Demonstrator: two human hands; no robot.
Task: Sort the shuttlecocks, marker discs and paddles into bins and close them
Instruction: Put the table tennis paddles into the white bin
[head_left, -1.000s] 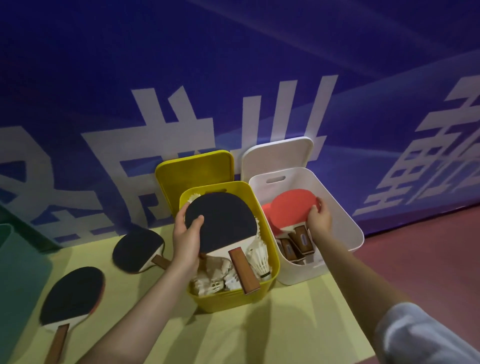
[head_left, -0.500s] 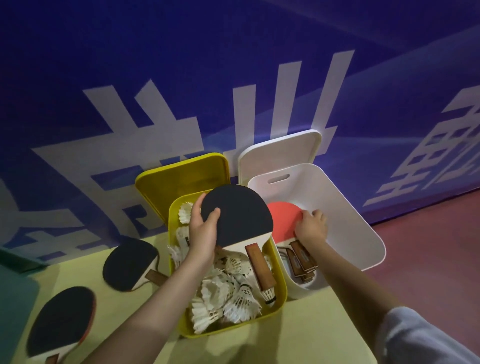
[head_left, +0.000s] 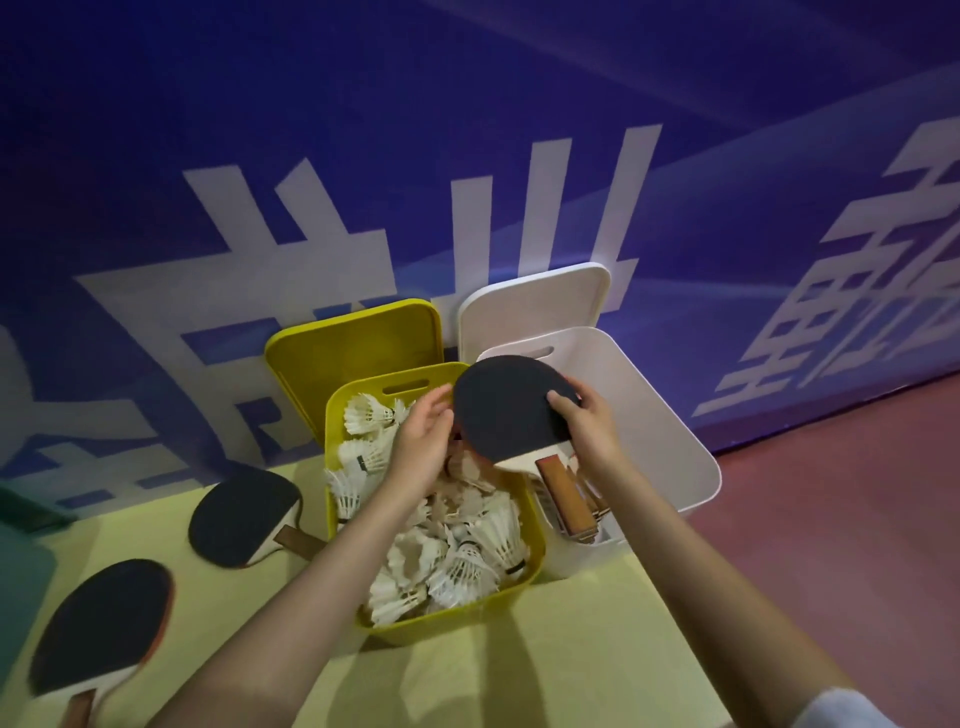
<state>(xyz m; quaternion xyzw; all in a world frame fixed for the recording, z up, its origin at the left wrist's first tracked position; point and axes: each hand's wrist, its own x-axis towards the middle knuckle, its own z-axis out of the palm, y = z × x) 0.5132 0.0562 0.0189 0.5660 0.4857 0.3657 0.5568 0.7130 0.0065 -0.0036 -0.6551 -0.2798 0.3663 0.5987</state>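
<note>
Gripped now by the right hand (head_left: 587, 431), the black paddle (head_left: 506, 410) has been passed from the left hand (head_left: 421, 447), seemingly spread beside it, and is held over the white bin (head_left: 670, 426) at 1 o'clock of the yellow bin (head_left: 535, 551).

The black paddle (head_left: 506, 408) is moving from over the yellow bin (head_left: 535, 540) to above the white bin (head_left: 670, 441). The right hand (head_left: 584, 426), out of the white bin, is now gripping its blade, while the left hand (head_left: 423, 441) is letting go.
</note>
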